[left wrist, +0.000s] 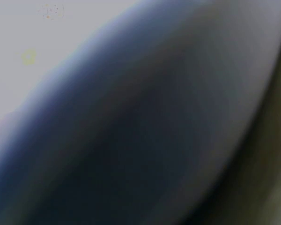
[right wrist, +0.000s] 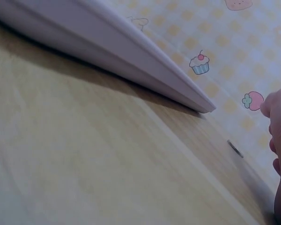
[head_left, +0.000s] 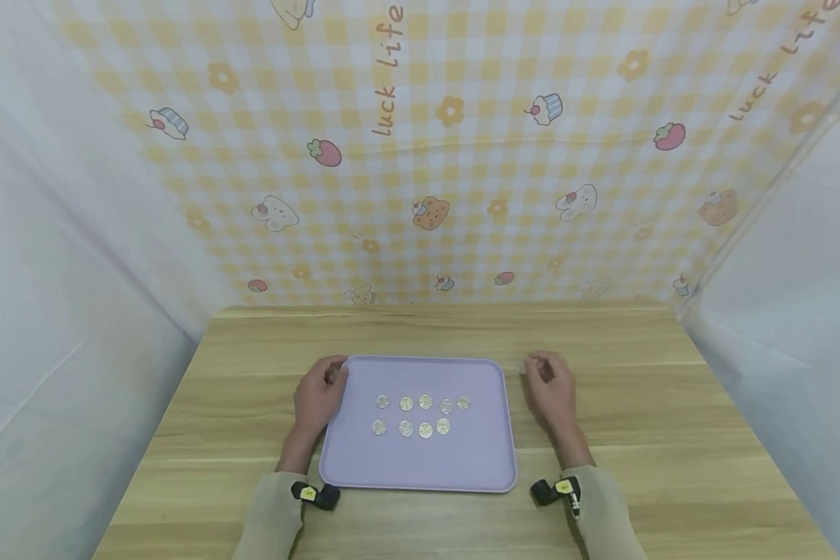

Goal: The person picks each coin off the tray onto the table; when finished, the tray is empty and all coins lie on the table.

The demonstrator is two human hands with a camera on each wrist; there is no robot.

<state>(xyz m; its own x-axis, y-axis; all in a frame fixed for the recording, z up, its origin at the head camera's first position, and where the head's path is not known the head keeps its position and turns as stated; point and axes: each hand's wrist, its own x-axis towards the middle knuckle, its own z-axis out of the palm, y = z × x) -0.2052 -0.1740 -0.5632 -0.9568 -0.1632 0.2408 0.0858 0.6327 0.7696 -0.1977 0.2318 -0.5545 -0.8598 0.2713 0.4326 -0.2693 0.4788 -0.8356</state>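
A lilac tray (head_left: 420, 467) lies on the wooden table, with several silver-coloured coins (head_left: 425, 402) in two rows on it. At the tray's upper left corner my left hand (head_left: 316, 397) holds the rim, thumb and index finger at the edge. The left wrist view is too blurred to show that grip. My right hand (head_left: 553, 389) is beyond the tray's right side, fingers loosely curled. Just left of its fingertips lies a single coin (head_left: 522, 369) on the table. From the right wrist, this coin (right wrist: 235, 148) shows edge-on, apart from the fingers (right wrist: 278, 126).
The wooden table (head_left: 672, 435) extends around the tray. Behind it hangs a yellow checked cloth (head_left: 392, 179) with printed cupcakes and strawberries. White sheets (head_left: 63, 272) hang at both sides. Each wrist carries a small black camera (head_left: 318, 496).
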